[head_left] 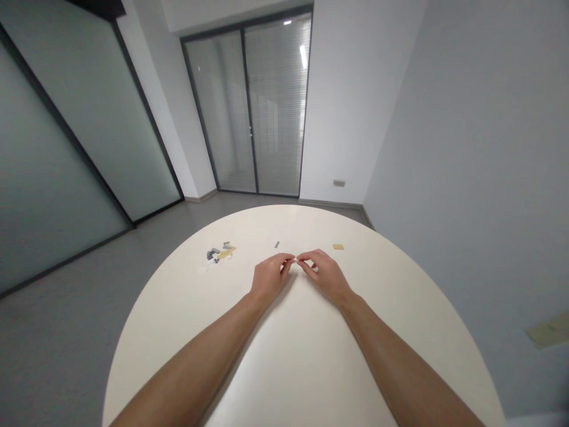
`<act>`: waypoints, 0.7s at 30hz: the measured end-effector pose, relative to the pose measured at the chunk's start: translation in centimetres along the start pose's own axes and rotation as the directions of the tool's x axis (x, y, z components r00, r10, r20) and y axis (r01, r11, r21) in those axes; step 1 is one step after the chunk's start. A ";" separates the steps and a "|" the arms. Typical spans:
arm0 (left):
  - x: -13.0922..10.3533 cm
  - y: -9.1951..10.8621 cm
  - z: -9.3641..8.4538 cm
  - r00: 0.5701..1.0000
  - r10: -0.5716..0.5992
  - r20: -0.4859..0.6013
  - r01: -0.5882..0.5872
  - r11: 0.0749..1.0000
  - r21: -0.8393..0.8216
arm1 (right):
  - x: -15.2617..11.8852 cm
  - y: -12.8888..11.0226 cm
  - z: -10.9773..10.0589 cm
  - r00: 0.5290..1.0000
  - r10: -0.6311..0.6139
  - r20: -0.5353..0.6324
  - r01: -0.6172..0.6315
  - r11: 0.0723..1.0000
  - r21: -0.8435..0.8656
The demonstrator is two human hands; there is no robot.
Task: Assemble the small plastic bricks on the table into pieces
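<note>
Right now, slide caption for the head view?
Left hand and right hand close together over a pale table, small pieces beyond.

Over the round white table (302,356), the left hand (270,277) and right hand (328,277) almost meet at the fingertips – anything pinched there is too small to tell. At far left lies a loose cluster of small grey, yellow and white pieces (224,254); beyond the hands, a slim greyish piece (277,244) – and, farther right, a flat yellow piece (338,247).
</note>
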State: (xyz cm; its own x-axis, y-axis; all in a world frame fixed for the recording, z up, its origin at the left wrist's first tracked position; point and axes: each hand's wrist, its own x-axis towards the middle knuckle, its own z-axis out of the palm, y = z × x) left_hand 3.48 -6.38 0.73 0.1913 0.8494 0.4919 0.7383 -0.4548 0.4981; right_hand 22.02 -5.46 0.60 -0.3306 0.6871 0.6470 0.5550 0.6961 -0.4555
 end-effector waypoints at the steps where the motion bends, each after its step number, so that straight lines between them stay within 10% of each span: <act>1: 0.0 0.0 0.0 1.000 0.003 0.000 -0.003 1.000 -0.006 | 0.0 0.0 0.0 1.000 -0.004 -0.001 0.004 1.000 0.004; 21: -0.1 -0.4 0.3 0.999 0.050 -0.013 -0.051 0.995 -0.080 | 0.0 0.0 0.0 0.997 0.081 -0.009 -0.080 0.996 0.033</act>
State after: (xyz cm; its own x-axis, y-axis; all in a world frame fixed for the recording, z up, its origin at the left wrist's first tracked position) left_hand 3.36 -6.21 0.26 0.2199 0.8220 0.5254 0.6734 -0.5175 0.5279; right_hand 22.06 -5.45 0.60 -0.2777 0.7390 0.6138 0.5545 0.6451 -0.5258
